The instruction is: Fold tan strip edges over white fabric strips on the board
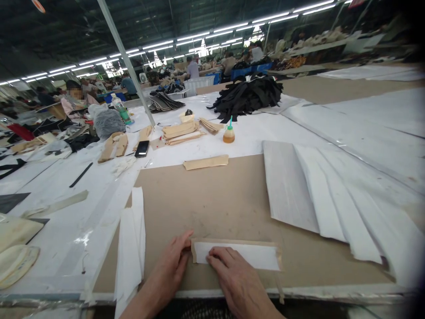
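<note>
In the head view, I have a white-faced strip (255,257) lying flat toward the near edge of the brown board (206,204). On that board, my left hand (174,261) meets the strip's left end, fingers close together; my right hand (234,274) rests bunched on its face. Whether either pinches, I cannot tell. Likely light, bendable, easily creased: best held by its tan-edged ends.

No txt legible: marks on cream pc (18,266) lower L too blurred, orange/wht sign (39,5) top L & red sign (356,2) top R unreadable
</note>
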The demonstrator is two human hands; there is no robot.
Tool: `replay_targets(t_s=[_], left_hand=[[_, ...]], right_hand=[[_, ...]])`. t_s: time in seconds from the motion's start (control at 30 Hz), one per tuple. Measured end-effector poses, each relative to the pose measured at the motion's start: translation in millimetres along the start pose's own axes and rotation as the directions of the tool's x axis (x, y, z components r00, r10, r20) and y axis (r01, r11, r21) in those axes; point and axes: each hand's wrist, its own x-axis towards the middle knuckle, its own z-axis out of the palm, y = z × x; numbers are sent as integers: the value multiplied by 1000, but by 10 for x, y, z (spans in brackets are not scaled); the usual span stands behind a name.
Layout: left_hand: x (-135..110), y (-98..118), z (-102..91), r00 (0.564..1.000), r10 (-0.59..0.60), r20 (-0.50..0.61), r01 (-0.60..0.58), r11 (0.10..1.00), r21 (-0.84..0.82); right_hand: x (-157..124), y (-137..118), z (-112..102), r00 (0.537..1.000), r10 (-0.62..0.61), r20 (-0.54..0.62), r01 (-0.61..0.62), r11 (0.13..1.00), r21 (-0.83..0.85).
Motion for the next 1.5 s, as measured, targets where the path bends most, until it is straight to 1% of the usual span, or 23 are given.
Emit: replay_targets(t_s=[0.07, 0.17, 0.23, 0.33, 0.4, 0.53, 0.63, 0.77, 0.87, 0.97, 1.07, 1.23, 1.4, 1.5], left_hand=[[-8, -32, 71, 998, 5, -56, -1, 997, 78], [26, -2, 121, 994, -61, -94, 68, 995, 77], [39, 54, 105, 989, -131, -69, 131, 991, -4], [5, 116, 70, 969, -246, -9, 242, 957, -159], [-40, 127, 70, 961, -276, 20, 273, 938, -215], [-79, 160, 112, 969, -245, 30, 246, 945, -217], [-28, 212, 137, 961, -276, -17, 268, 946, -181], [51, 202, 166, 943, -318, -101, 295, 936, -192], [68, 147, 195, 939, -330, -97, 300, 923, -239], [62, 117, 216, 932, -355, -75, 331, 917, -223], [55, 121, 221, 928, -364, -84, 346, 922, -175], [54, 113, 218, 929, -359, -94, 336, 922, -193], [56, 65, 221, 926, -358, -120, 325, 918, -229], [51, 106, 201, 921, -372, -113, 332, 904, -270]], right_hand=[[27, 4, -26, 1000, -18, 19, 18, 1000, 12], [50, 24, -58, 998, -36, 46, 34, 999, 41], [54, 34, -67, 998, -35, 48, 32, 998, 54], [54, 38, -55, 999, -27, 39, 24, 998, 66], [58, 38, -37, 999, -30, 33, 28, 998, 63], [72, 45, 0, 999, -21, 37, 19, 998, 54], [81, 49, 35, 999, -2, 32, 0, 999, 48], [78, 37, 134, 1000, -5, -28, 6, 999, 32], [77, 17, 226, 997, -10, -78, 10, 1000, -2], [108, -7, 277, 996, 20, -86, -24, 998, -51], [180, -28, 263, 993, 91, -73, -96, 992, -79], [264, -44, 199, 983, 176, -59, -177, 984, -3], [244, -43, 219, 979, 181, -91, -181, 983, 8], [235, -47, 234, 980, 158, -123, -162, 986, -24]])
